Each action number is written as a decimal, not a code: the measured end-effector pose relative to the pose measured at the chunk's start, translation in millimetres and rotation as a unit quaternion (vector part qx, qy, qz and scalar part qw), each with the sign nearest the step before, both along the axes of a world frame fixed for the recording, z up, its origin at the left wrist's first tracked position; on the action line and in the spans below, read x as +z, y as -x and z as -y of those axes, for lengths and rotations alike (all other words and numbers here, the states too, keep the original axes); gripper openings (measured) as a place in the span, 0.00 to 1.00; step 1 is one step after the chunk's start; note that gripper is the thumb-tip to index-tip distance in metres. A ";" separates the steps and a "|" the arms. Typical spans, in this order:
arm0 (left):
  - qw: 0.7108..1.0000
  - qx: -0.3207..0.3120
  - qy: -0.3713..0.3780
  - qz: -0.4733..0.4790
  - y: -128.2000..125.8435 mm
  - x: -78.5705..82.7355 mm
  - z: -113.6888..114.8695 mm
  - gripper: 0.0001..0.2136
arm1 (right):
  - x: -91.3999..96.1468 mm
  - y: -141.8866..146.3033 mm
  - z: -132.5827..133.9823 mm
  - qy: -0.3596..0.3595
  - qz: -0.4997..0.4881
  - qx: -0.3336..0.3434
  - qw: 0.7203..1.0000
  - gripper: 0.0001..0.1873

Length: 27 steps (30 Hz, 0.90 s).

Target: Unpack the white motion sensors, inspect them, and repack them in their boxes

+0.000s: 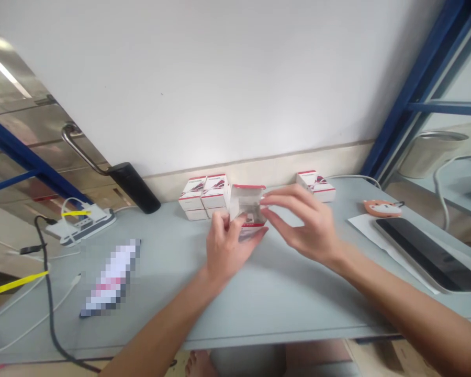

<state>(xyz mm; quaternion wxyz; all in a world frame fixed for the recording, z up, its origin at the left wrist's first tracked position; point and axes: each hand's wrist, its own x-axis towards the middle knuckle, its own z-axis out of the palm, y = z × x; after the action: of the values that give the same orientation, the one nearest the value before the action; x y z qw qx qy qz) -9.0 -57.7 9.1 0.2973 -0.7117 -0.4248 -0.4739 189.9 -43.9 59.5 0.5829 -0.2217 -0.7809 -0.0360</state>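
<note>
An opened small white box (248,195) with red edges is held above the table in front of me. My left hand (230,243) grips it from the left and below, fingers wrapped round its near side. At the box's right edge, my right hand (306,222) pinches thumb and fingertips together on a side flap of the box. Part of the box's inside shows, with something small in it that I cannot make out. Just behind and left stand stacked white-and-red boxes (214,192). Another such box (316,186) sits behind my right hand.
The grey table (282,309) meets a white wall. At left are a power strip (88,225), loose cables, a black cylinder (134,187) and a blurred-out item (113,280). At right lie a dark-screened device (432,254), paper and an orange animal-shaped object (382,208).
</note>
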 end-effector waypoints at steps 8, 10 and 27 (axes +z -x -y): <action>0.999 -0.002 -0.023 -0.032 -5.5 2.7 4.0 0.18 | -6.3 -5.9 -7.4 0.039 0.177 -0.009 0.983 0.19; 0.999 -0.006 -0.025 -0.042 -5.2 2.9 5.6 0.18 | 0.3 -10.0 -5.2 0.037 0.221 0.006 0.975 0.21; 0.965 -0.133 0.167 0.153 15.1 7.5 -16.1 0.19 | -25.0 4.7 -7.0 0.194 0.031 0.052 0.979 0.24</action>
<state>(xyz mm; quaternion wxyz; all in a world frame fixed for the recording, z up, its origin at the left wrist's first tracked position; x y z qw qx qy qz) -24.1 -41.6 16.6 0.0398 -0.7205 -0.4395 -0.5349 185.2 -36.9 34.5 0.5051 -0.2885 -0.8013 0.1400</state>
